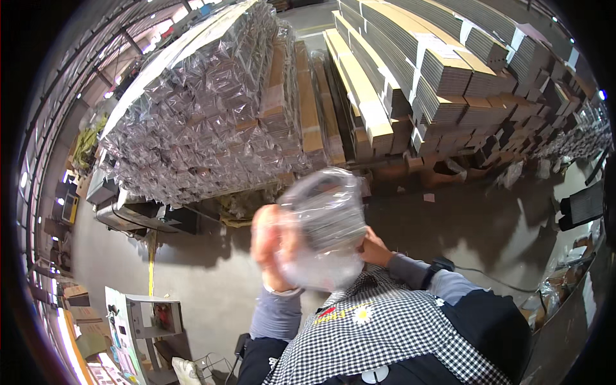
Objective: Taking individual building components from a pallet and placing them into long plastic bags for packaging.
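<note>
In front of my chest I hold up a bundle in clear, shiny plastic wrap (324, 221). Motion smears it, and what lies inside is only a greyish mass. My left hand (271, 247) is closed on its left side, the fingers blurred. At its lower right side, my right hand (376, 249) grips the wrap, with the fingertips partly hidden by the bundle. Both forearms, in grey sleeves, come up from below, over a black-and-white checked apron (391, 321).
Ahead to the left rises a large stack of plastic-wrapped long boxes (205, 102). Long stacks of flat brown cardboard (449, 83) stand to the right. A grey shelf unit (154, 317) is at the lower left. A dark cable (494, 277) runs on the right.
</note>
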